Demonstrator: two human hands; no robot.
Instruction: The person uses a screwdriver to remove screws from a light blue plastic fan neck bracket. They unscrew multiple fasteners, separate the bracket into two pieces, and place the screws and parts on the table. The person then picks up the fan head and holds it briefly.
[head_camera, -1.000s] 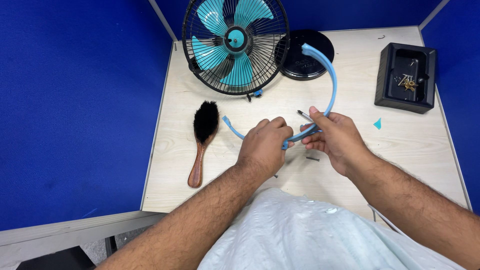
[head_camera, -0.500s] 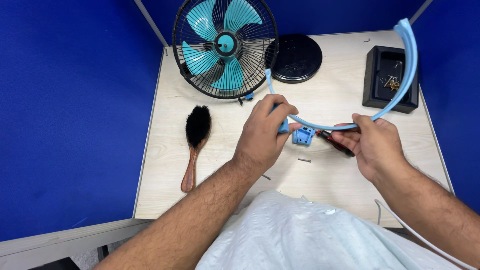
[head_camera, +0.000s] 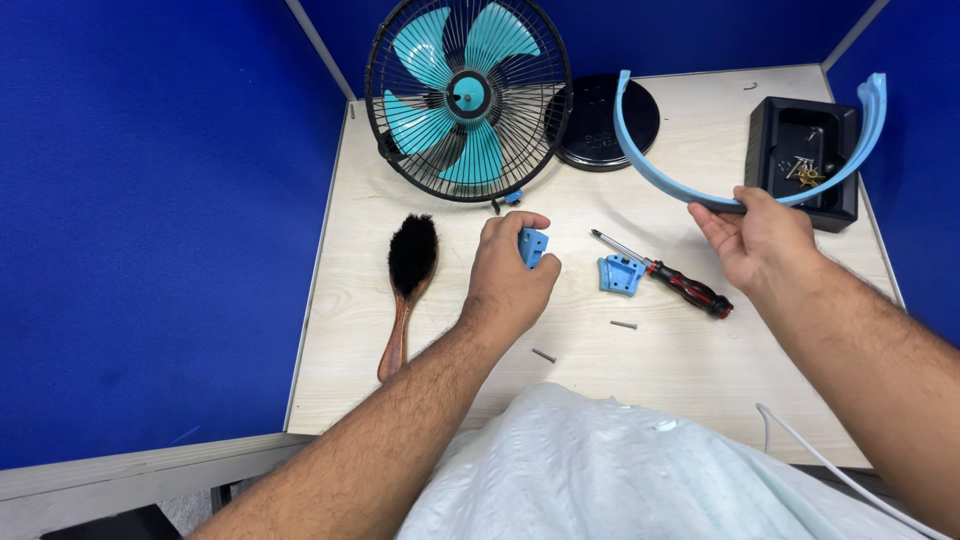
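- While raised over the bench (head_camera: 700, 370), the right hand (head_camera: 762, 240) has its fingers closed around the curved blue band (head_camera: 655, 170) at mid-span.
- Left hand (head_camera: 510, 270) pinches a small blue clip (head_camera: 532, 246) at the fingertips.
- A second blue clip (head_camera: 618, 274) lies beside the screwdriver (head_camera: 665, 275).

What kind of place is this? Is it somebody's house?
Probably not a house: it looks like a small repair or assembly booth. Blue partition walls surround a pale table holding a partly dismantled fan, a screwdriver and a black parts tray.
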